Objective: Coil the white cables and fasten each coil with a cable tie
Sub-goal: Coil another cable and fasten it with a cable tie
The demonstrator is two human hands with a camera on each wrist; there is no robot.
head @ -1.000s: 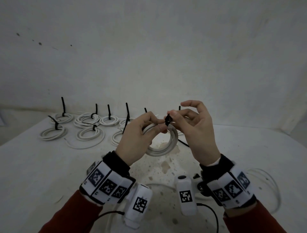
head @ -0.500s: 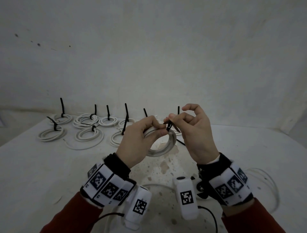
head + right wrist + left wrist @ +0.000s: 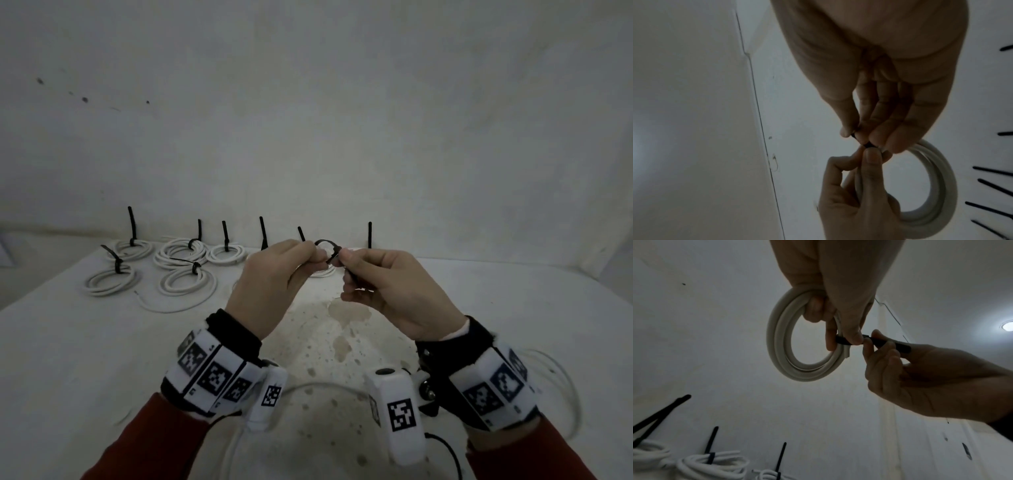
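My left hand (image 3: 274, 277) grips a white cable coil (image 3: 781, 340) in the air above the table, thumb and fingers curled round its rim; the head view shows only a sliver of the coil (image 3: 322, 273) behind my hands. A black cable tie (image 3: 329, 248) loops round the coil (image 3: 941, 186) at that spot. My right hand (image 3: 387, 291) pinches the tie's tail (image 3: 890, 344) between thumb and fingers, right beside the left thumb. The left hand (image 3: 838, 288) hides the tie's head.
Several tied white coils (image 3: 186, 282) with upright black tie tails (image 3: 132, 226) lie in rows at the table's far left and middle. Loose white cable (image 3: 561, 383) lies near my right wrist. The stained tabletop (image 3: 339, 342) is under my hands; a pale wall stands behind.
Both hands have risen a little and turned, so the coil is now mostly hidden behind them. The right hand has shifted from the tie's head to pulling its tail, and a small loop shows on top.
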